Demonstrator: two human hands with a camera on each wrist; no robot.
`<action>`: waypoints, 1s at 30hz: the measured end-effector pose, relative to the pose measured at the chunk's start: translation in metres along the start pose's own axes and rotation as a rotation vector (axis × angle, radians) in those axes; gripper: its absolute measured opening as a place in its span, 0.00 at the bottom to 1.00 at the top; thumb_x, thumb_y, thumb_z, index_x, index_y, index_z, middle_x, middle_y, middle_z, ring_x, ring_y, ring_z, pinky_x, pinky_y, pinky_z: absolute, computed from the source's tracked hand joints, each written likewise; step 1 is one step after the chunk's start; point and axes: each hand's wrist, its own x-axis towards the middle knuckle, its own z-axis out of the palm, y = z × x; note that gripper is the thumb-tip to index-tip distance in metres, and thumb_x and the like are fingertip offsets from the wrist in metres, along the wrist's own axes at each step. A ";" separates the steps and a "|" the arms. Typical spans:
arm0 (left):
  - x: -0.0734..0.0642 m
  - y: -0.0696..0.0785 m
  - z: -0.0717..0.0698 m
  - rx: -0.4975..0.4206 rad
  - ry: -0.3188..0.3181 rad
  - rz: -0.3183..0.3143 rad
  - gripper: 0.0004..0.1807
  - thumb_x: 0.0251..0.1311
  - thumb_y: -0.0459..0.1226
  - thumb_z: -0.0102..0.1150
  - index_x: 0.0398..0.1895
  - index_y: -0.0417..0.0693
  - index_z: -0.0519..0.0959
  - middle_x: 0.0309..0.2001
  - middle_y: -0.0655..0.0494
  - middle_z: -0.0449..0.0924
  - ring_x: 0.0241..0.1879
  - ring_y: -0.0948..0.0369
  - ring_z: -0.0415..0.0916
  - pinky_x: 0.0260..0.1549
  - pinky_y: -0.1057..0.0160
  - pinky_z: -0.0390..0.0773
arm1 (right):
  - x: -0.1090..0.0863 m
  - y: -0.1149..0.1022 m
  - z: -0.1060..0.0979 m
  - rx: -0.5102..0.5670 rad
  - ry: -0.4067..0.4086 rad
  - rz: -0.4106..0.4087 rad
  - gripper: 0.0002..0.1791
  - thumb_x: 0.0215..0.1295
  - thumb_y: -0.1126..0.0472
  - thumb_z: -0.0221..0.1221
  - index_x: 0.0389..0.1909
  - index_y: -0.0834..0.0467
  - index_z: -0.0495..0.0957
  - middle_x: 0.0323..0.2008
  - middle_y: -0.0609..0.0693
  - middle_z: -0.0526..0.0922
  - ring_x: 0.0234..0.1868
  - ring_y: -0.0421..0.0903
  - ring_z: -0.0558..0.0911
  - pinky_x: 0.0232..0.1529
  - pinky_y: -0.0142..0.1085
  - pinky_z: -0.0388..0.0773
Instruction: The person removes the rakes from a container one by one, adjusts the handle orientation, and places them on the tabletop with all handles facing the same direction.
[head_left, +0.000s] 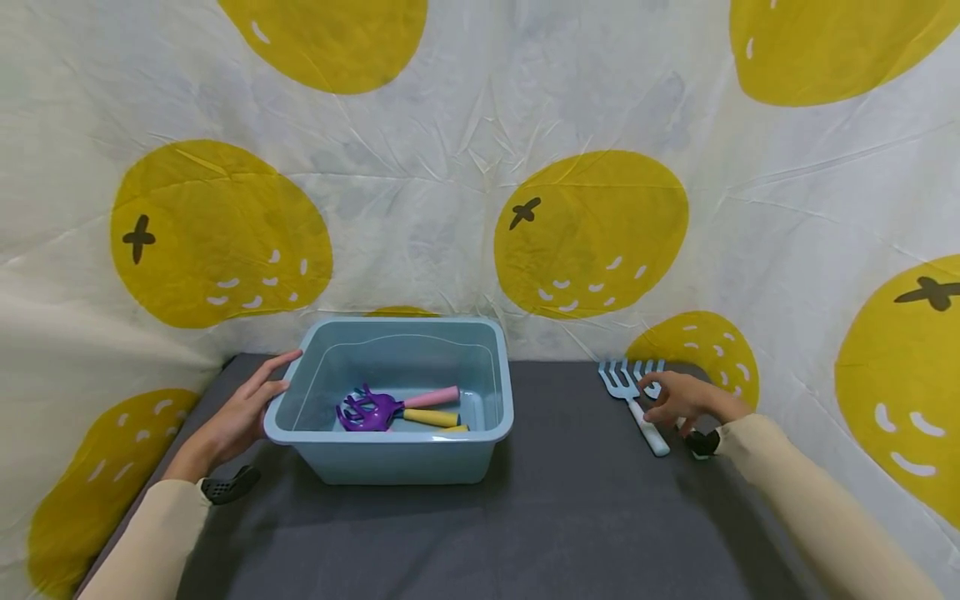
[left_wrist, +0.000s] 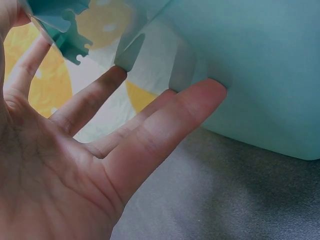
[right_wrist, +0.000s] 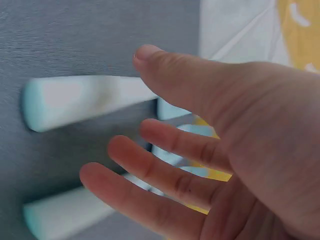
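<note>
My left hand (head_left: 231,423) is at the left side of a light blue plastic basin (head_left: 397,461); in the left wrist view its straight, spread fingers (left_wrist: 165,125) touch the outer wall. Inside the basin lie a purple hand rake (head_left: 372,412), a pink handle (head_left: 432,397) and a yellow handle (head_left: 431,417), partly hidden by the front rim. On the right, my right hand (head_left: 684,397) hovers over two light blue garden hand tools with whitish handles. The left one is a fork (head_left: 643,423); the other, a rake (head_left: 649,369), is partly covered by the hand. Thumb and fingers are apart, holding nothing.
A dark grey cloth (head_left: 480,542) covers the table. Behind it and at both sides hangs a pale curtain (head_left: 420,242) with large yellow fruit prints, close to the basin's back and to the tools' tines.
</note>
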 end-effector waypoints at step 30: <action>-0.001 0.003 0.002 -0.011 0.007 0.019 0.31 0.82 0.48 0.41 0.83 0.68 0.48 0.69 0.40 0.61 0.47 0.49 0.83 0.44 0.47 0.85 | 0.021 -0.237 -0.062 -0.452 -0.056 -0.269 0.40 0.64 0.57 0.71 0.73 0.57 0.64 0.52 0.61 0.78 0.47 0.55 0.81 0.39 0.46 0.86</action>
